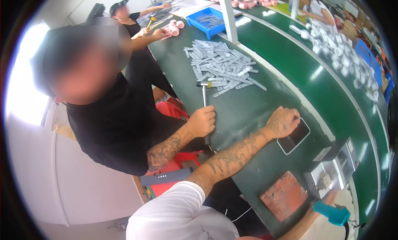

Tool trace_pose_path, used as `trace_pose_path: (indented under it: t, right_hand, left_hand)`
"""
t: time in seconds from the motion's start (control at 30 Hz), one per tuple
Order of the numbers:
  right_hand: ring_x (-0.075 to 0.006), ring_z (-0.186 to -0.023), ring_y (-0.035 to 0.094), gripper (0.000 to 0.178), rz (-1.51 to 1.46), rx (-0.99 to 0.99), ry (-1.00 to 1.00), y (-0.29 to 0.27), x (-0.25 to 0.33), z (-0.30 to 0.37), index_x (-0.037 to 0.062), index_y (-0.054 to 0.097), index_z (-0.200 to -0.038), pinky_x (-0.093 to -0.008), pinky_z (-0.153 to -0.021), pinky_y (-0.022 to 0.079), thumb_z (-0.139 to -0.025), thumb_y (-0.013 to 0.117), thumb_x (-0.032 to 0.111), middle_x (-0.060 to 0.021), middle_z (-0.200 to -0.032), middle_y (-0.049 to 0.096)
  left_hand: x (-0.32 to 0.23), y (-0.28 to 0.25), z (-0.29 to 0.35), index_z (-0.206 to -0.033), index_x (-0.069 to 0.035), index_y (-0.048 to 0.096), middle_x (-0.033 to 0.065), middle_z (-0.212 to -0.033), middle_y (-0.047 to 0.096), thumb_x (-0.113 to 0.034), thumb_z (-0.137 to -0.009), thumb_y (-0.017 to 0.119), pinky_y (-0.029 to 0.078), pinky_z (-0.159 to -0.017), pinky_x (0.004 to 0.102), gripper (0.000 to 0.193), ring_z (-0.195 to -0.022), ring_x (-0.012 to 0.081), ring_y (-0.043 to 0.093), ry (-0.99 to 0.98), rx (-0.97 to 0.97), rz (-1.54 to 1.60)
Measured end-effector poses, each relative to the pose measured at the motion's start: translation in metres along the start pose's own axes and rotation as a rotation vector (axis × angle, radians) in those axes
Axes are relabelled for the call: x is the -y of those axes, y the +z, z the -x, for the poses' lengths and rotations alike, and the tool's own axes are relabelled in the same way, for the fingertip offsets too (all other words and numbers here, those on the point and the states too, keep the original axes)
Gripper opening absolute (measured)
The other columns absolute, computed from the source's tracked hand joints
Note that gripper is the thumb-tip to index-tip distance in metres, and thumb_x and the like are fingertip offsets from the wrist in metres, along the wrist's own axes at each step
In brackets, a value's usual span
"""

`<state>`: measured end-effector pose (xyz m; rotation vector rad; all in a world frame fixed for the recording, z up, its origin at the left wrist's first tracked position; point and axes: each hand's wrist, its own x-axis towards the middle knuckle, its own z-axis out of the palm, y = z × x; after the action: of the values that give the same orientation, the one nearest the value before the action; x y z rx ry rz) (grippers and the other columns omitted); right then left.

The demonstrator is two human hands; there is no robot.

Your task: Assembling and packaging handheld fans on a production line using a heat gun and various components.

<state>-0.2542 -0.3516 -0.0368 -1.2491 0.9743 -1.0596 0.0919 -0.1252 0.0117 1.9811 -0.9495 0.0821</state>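
My left arm reaches across the green bench. The left hand (283,122) is at the upper edge of a dark-screened phone (300,136) with a pale rim, its fingers bent in against it. The phone lies flat. At the lower right, my right hand (330,197) is beside a small metal device (324,178) with a clear-fronted box. A teal object (333,214) with a dark cord lies across my right hand and hides most of it. A reddish, worn square block (284,195) lies left of the device.
A person in black (120,120) on the left holds a hammer (204,99) beside a heap of grey strips (222,66). Beyond are a blue tray (211,21) and pink parts (173,28). White parts (340,53) lie across the green conveyor (306,66). A white post (227,16) stands at its edge.
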Motion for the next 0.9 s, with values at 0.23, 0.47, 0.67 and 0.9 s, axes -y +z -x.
trace_pose_path:
  t: [0.23, 0.47, 0.67, 0.9]
  right_hand:
    - [-0.0272, -0.129, 0.055, 0.058, 0.096, 0.088, -0.119, -0.049, -0.040, -0.032, -0.0017, 0.049, -0.152, -0.0396, -0.111, 0.041, -0.105, 0.061, 0.029, -0.0152, -0.145, 0.056]
    - [-0.0296, -0.137, 0.052, 0.059, -0.059, -0.006, 0.075, -0.003, 0.001, -0.002, -0.0046, 0.047, -0.152, -0.0414, -0.116, 0.039, -0.104, 0.061, 0.027, -0.0168, -0.150, 0.053]
    - [-0.0302, -0.151, 0.038, 0.065, -0.106, 0.007, 0.048, -0.002, 0.000, -0.001, -0.0081, 0.045, -0.153, -0.0422, -0.126, 0.027, -0.104, 0.063, 0.030, -0.0189, -0.162, 0.043]
    - [-0.0299, -0.154, 0.033, 0.066, -0.045, 0.065, -0.006, -0.006, 0.000, -0.003, -0.0108, 0.042, -0.154, -0.0427, -0.128, 0.022, -0.104, 0.061, 0.030, -0.0212, -0.163, 0.040]
  left_hand:
    - [-0.007, 0.001, -0.003, -0.105, -0.010, 0.068, 0.0075, -0.081, 0.070, -0.024, -0.095, 0.067, 0.048, -0.097, 0.0510, 0.017, -0.088, 0.0313, 0.069, -0.043, 0.067, 0.034]
    - [-0.003, -0.002, 0.001, -0.107, -0.010, 0.066, 0.0068, -0.082, 0.070, -0.023, -0.097, 0.065, 0.043, -0.108, 0.0566, 0.017, -0.093, 0.0313, 0.068, -0.077, 0.081, 0.034]
    - [-0.001, -0.004, 0.002, -0.107, -0.010, 0.066, 0.0068, -0.082, 0.070, -0.023, -0.097, 0.064, 0.044, -0.107, 0.0541, 0.017, -0.092, 0.0312, 0.068, -0.065, 0.073, 0.021]
    - [-0.001, -0.002, 0.001, -0.104, -0.009, 0.067, 0.0060, -0.077, 0.069, -0.023, -0.096, 0.065, 0.047, -0.095, 0.0487, 0.016, -0.088, 0.0304, 0.068, -0.027, 0.048, -0.002]
